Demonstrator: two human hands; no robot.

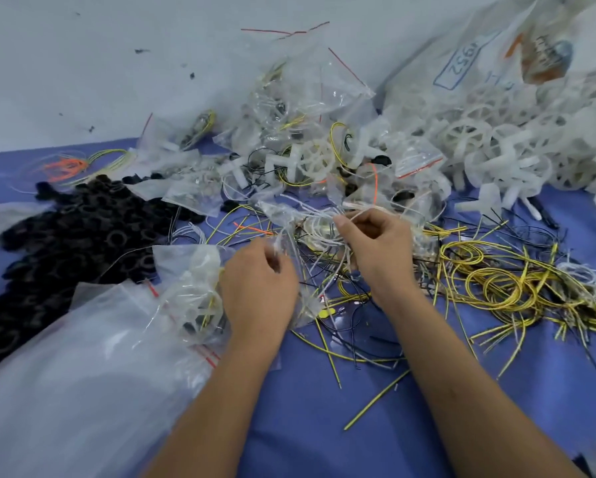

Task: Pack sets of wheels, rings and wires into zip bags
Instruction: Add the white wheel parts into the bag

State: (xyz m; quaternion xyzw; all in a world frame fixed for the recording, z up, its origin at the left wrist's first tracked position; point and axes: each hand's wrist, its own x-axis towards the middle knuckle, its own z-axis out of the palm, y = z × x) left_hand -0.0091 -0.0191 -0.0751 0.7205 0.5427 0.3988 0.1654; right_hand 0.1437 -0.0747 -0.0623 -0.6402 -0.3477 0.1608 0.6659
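Observation:
My left hand [260, 288] pinches the edge of a clear zip bag [291, 236] in the middle of the blue table. My right hand [376, 248] grips a bundle of white wires [319, 224] at the bag's mouth. A heap of black rings [72, 236] lies at the left. White plastic wheels [496, 146] are piled at the back right. Loose yellow wires [503, 284] spread out to the right of my hands.
A stack of empty zip bags [82, 357] lies at the near left. Filled bags [289, 132] are heaped against the white wall behind. A large printed sack [479, 56] stands at the back right. Orange wires [65, 165] lie at the far left.

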